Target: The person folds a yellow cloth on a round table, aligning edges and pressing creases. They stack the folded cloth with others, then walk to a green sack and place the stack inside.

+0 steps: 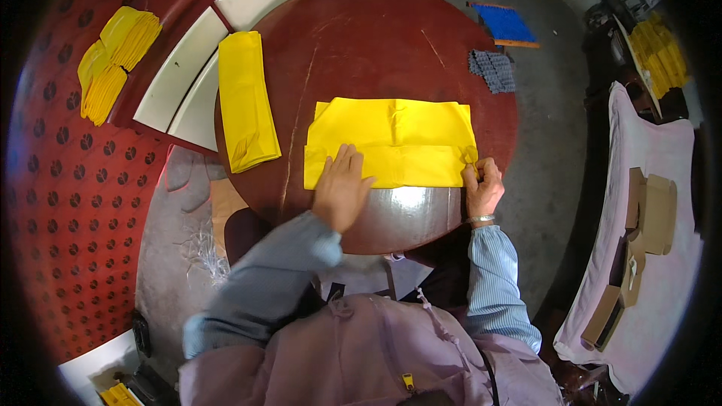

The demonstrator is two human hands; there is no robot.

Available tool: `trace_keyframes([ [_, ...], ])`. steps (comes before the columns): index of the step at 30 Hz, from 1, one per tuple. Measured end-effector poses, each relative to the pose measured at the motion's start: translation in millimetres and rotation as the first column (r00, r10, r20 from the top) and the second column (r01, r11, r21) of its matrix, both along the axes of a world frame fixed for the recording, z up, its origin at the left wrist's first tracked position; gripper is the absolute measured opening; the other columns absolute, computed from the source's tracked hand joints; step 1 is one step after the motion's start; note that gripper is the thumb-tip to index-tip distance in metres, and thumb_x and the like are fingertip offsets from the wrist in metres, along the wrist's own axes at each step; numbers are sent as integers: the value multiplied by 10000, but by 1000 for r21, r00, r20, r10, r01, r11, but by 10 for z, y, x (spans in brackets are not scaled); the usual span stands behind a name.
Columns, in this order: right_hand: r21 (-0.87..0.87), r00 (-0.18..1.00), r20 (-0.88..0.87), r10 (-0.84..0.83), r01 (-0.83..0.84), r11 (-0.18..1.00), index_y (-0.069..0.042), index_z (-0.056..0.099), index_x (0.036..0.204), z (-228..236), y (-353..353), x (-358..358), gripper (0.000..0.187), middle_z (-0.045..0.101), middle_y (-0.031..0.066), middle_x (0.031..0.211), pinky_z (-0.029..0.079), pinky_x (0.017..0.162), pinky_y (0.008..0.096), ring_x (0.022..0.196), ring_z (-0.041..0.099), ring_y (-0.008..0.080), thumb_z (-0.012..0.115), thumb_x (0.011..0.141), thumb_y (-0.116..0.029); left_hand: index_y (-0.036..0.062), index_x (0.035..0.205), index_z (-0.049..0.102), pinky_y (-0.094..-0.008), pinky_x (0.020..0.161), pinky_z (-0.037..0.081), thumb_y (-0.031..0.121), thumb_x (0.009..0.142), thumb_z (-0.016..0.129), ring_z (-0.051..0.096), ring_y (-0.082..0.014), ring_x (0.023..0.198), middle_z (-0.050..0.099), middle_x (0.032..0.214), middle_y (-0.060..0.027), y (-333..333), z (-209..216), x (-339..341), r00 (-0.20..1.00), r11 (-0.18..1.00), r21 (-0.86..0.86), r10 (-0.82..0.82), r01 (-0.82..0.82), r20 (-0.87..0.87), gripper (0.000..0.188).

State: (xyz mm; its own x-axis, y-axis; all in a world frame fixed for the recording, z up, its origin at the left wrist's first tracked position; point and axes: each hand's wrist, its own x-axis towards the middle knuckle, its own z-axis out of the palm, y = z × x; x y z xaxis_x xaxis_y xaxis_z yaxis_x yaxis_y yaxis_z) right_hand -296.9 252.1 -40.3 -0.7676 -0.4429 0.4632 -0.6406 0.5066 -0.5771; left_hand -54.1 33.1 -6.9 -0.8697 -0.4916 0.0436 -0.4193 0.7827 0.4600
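Note:
A yellow sheet of thin fabric-like material (391,126) lies on the round dark-red table, its near part folded over into a band along the front. My left hand (343,189) rests flat on the left part of that band, fingers stretched out. At the band's right end, my right hand (483,189) pinches the corner of the yellow sheet between thumb and fingers. Left of it, a folded yellow stack (247,101) lies lengthwise near the table's left edge.
The round table (361,37) has a grey textured cloth (492,71) at its right edge. More yellow folded stacks (120,60) lie on a red patterned surface at the left. A blue mat (505,24) is on the floor. Opened cardboard boxes (648,214) sit on a pale covered surface at right.

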Motion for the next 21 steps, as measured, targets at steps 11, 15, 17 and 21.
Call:
trace_keyframes([
  [11, 127, 992, 39, -123, 117, 985, -81, 701, 989, 32, 59, 23, 209, 683, 93, 896, 430, 886, 432, 899, 616, 289, 815, 911, -237, 253, 1750, 135, -860, 1181, -41, 798, 1018, 407, -95, -494, 1645, -17, 1792, -270, 558, 44, -587, 880, 954, -198, 288, -227, 379, 952],
  [15, 58, 971, -16, -237, 238, 970, -93, 665, 1188, 348, 61, 248, 375, 684, 52, 1036, 366, 979, 455, 1055, 588, 254, 829, 912, -288, 272, 1751, 126, -867, 1173, -46, 811, 1003, 423, -98, -500, 1643, -5, 1794, -266, 555, 80, -591, 887, 951, -206, 293, -232, 357, 968],
  [17, 22, 966, -257, -3, 9, 1000, -76, 700, 1148, 450, -8, 541, 276, 706, 113, 1091, 431, 930, 480, 1045, 618, 317, 783, 912, -191, 276, 1751, 126, -870, 1171, -44, 783, 999, 470, -91, -502, 1644, 9, 1793, -266, 548, 69, -597, 885, 951, -193, 297, -241, 357, 970],
  [21, 270, 817, -67, 573, -538, 798, -105, 605, 1494, 291, -505, 1046, 501, 585, 127, 1556, 358, 1247, 498, 1468, 511, 331, 665, 1036, -301, 275, 1748, 146, -871, 1169, -35, 724, 980, 561, -75, -495, 1648, 31, 1789, -273, 559, -8, -596, 881, 929, -296, 322, -223, 346, 981],
])
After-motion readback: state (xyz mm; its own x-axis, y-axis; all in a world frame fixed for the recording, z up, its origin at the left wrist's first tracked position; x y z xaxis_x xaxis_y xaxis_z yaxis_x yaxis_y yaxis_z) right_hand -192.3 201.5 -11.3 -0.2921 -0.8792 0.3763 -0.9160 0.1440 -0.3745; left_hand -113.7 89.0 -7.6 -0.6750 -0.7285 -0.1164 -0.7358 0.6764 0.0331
